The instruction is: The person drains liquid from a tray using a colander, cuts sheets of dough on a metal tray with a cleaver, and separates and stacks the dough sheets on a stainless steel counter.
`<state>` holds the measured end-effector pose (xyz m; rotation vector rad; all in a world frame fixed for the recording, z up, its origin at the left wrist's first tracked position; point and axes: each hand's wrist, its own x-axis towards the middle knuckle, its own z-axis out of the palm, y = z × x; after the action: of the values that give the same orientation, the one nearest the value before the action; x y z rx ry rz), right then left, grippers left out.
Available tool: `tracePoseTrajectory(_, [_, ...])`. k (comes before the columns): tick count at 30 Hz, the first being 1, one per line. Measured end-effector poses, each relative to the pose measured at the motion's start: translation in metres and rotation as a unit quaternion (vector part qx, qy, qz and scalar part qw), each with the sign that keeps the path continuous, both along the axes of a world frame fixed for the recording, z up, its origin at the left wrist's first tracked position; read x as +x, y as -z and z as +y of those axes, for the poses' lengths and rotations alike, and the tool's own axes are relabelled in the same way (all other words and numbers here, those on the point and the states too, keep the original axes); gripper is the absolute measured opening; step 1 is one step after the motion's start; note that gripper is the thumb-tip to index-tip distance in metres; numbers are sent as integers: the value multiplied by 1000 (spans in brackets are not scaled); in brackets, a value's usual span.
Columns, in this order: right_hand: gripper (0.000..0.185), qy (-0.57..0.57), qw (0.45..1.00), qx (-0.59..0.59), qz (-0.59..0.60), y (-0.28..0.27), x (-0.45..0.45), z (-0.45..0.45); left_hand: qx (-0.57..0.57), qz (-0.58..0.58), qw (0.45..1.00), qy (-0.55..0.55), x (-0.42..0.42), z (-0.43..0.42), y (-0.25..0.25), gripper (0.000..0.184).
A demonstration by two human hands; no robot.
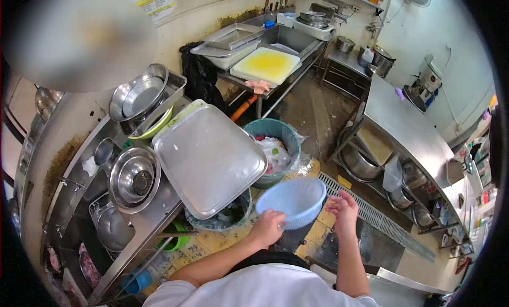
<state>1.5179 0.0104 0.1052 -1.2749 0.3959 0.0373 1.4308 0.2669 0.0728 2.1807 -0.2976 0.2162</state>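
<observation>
The left hand (pixel 269 227) is closed on the rim of the blue basket (pixel 296 198) at the basket's seven o'clock, a hold that seems meant to leave its mouth free and facing up. The right hand (pixel 343 210) is loosely spread with nothing visible in it, just off the basket's four o'clock side; the wide lens makes it hard to say whether a fingertip brushes the rim. So the basket lies at one o'clock from the left hand, touching it, and at ten from the right. Beyond it, at eleven, stands a lined bin (pixel 265 126), its liner probably there to keep the wall clean. A tray (pixel 209 158) sits at ten, one corner jutting over a second bin (pixel 214 223), perhaps for want of counter room.
</observation>
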Motion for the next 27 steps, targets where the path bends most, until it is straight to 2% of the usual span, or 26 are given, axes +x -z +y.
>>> tracePoseTrajectory(2, [38, 10, 999, 3, -38, -17, 7, -17, 5, -38, 998, -56, 16, 12, -40, 18])
tracePoseTrajectory(3, [38, 13, 998, 7, -55, -23, 7, -22, 19, -22, 996, -79, 27, 26, -44, 20])
tracePoseTrajectory(5, [38, 7, 998, 12, -55, -21, 6, -24, -27, 44, 983, -178, 40, 50, -64, 10])
tracePoseTrajectory(6, [38, 6, 998, 12, -57, -21, 4, -22, -22, 30, 981, -193, 49, 68, -61, 11])
tracePoseTrajectory(7, [38, -1, 998, 14, -60, -20, -3, -18, -123, 9, 973, -197, 55, 79, -54, 13])
tracePoseTrajectory(8, [38, -10, 999, 17, -51, -21, -10, -12, -136, 51, 967, -211, 58, 94, -56, 14])
tracePoseTrajectory(9, [38, -20, 999, 19, -36, -22, -19, -5, -181, 39, 960, -208, 61, 104, -58, 17])
tracePoseTrajectory(11, [39, -20, 1000, 11, -10, -17, -36, 11, -327, 124, 910, -221, 70, 130, -66, 20])
tracePoseTrajectory(14, [41, -9, 1000, 13, 19, -6, -54, 30, -570, 136, 784, -204, 94, 208, -51, 29])
tracePoseTrajectory(17, [42, -8, 999, 9, 38, -3, -67, 56, -654, 134, 712, -216, 109, 273, -25, 30])
tracePoseTrajectory(20, [42, 0, 998, -1, 59, 1, -81, 79, -729, 150, 617, -257, 112, 303, -44, 30])
tracePoseTrajectory(23, [42, 10, 997, -3, 75, 2, -96, 104, -785, 114, 542, -277, 133, 366, -25, 43])
tracePoseTrajectory(24, [42, 14, 997, -4, 77, 5, -102, 110, -787, 99, 560, -238, 129, 379, -33, 42])
tracePoseTrajectory(25, [42, 20, 997, -4, 79, 6, -109, 117, -736, 63, 611, -284, 123, 371, -61, 41])
tracePoseTrajectory(26, [42, 21, 996, -13, 87, 2, -117, 124, -682, 36, 681, -265, 115, 385, -59, 41])
tracePoseTrajectory(27, [42, 32, 996, -5, 87, 6, -125, 128, -549, -3, 768, -328, 111, 383, -72, 39])
